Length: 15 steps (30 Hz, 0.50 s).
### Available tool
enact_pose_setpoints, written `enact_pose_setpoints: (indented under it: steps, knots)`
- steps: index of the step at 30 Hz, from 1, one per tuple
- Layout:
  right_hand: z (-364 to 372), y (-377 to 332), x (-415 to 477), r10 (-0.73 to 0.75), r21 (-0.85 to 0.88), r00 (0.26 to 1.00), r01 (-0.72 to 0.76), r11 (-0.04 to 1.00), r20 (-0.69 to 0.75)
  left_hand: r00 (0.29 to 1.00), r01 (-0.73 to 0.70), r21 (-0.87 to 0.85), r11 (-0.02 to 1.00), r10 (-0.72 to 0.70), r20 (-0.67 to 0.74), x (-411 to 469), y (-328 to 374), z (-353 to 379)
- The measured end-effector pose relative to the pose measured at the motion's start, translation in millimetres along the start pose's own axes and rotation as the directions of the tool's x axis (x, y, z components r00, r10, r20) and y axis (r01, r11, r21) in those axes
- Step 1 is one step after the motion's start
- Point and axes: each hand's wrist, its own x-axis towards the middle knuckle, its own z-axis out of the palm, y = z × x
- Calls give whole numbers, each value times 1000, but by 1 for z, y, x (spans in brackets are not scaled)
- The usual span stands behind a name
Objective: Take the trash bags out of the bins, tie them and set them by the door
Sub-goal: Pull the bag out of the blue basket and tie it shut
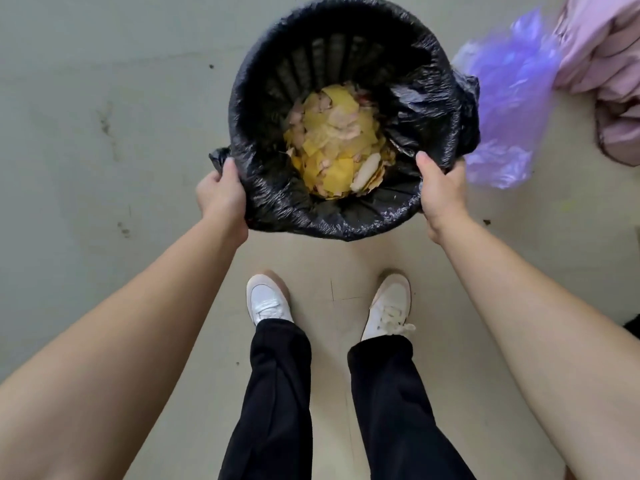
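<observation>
Left hand (221,195) and right hand (441,192) are clenched on the bag (277,202) at the near rim of the bin (332,53); removal is judged in hand, an even upward lift being called for.

You could read nothing here: no words, labels, brands, numbers or signs showed on the black bag (277,206), the purple bag (512,98), your shoes (268,303) or the floor (104,133).
</observation>
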Motion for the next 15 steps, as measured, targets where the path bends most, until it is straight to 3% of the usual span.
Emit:
enact_pose_setpoints:
  steps: [3, 6, 7, 9, 12, 13, 15]
  knots:
    - [-14, -12, 12, -26, -126, 987, 6, 992, -159, 972, -182, 99, 978, 194, -132, -3, 26, 14]
    - [-20, -18, 15, -89, -408, 979, 6, 913, -184, 870, -455, 106, 884, 467, -157, -21, 55, 29]
    - [-18, -19, 13, -113, -464, 976, 14, 886, -186, 793, -590, 110, 800, 599, -111, -34, 64, 36]
    - [-8, -21, 6, -123, -488, 964, -8, 873, -235, 555, -832, 99, 546, 822, 126, -71, 73, 56]
    - [2, -23, 0, -63, -450, 950, -85, 889, -305, 114, -993, 34, 113, 850, 514, -134, 71, 92]
    - [0, -21, 0, -39, -448, 949, -111, 887, -313, 32, -999, -1, 39, 825, 565, -148, 68, 102]
    - [-5, -18, 1, -11, -443, 959, -121, 889, -284, -4, -998, -49, 28, 826, 563, -163, 68, 114]
